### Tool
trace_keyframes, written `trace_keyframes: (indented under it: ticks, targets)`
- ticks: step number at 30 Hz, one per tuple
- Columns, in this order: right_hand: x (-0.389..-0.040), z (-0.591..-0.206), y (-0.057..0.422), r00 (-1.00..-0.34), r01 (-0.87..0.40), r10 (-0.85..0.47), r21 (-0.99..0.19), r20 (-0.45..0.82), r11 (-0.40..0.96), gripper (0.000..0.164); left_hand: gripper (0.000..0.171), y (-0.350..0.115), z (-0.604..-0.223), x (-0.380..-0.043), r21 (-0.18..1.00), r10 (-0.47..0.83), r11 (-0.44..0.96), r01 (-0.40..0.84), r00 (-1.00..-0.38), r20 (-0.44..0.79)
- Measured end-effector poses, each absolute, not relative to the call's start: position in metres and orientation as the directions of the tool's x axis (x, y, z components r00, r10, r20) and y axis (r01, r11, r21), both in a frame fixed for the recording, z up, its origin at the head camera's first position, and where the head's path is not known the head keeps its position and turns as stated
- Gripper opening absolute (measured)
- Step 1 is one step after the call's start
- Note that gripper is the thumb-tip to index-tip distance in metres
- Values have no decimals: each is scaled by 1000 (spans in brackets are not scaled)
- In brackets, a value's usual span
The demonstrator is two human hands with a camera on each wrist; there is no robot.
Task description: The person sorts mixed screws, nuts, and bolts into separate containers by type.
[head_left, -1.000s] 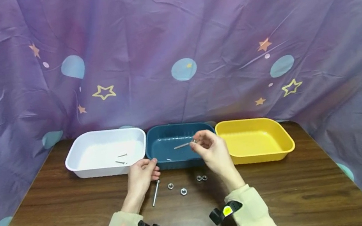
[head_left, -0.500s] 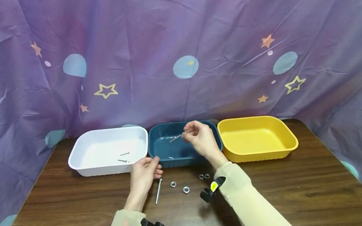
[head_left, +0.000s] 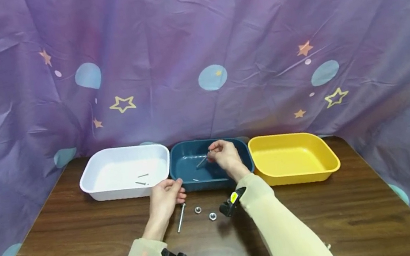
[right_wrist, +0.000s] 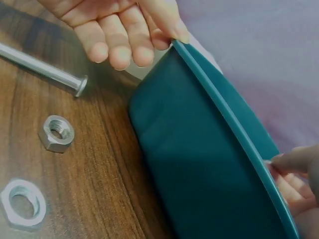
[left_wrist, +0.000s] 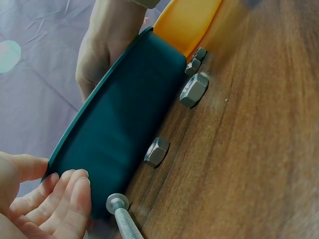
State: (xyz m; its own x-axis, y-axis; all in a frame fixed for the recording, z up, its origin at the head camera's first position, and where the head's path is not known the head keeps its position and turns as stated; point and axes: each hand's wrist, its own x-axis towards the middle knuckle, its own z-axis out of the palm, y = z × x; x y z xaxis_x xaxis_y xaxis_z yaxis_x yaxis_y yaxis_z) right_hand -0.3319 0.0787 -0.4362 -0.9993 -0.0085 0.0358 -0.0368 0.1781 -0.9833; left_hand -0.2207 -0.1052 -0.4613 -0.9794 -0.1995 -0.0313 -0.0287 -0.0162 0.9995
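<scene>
My left hand [head_left: 165, 199] pinches the front left corner of the teal tray [left_wrist: 114, 114], thumb at the rim and fingers along the outer wall. Over the inside of that tray, my right hand [head_left: 226, 156] holds a slim metal bolt [head_left: 202, 161] by one end, its shaft slanting down to the left. In the right wrist view the tray's wall hides most of that grip. Another bolt [head_left: 181, 219] with a round flat head lies on the table just below my left hand. A small bright piece [head_left: 195, 180] shows near the teal tray's front wall.
Hex nuts [head_left: 198, 210] lie on the wooden table in front of the teal tray, among them a larger nut [left_wrist: 194, 89]. A white tray [head_left: 114, 193] with a few small screws [head_left: 142, 175] stands left, a yellow tray [head_left: 297, 178] right. A purple curtain [head_left: 162, 63] hangs behind.
My right hand has moved left and away from me, carrying the bolt farther over the teal tray; the bolt now tilts more steeply. My left hand keeps its place at the tray's corner.
</scene>
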Motion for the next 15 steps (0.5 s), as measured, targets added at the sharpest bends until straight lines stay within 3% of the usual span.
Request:
trace_keyframes:
  ticks: [9, 15]
  targets:
    - [-337, -441, 81, -990, 131, -46, -988, -136, 87, 18, 20, -106, -459, -220, 1000, -208, -14, -28, -978, -31]
    - [-336, -444, 82, -983, 165, -50, -972, -175, 166, 10, 21, -105, -462, -220, 999, -197, -24, -25, -980, -29]
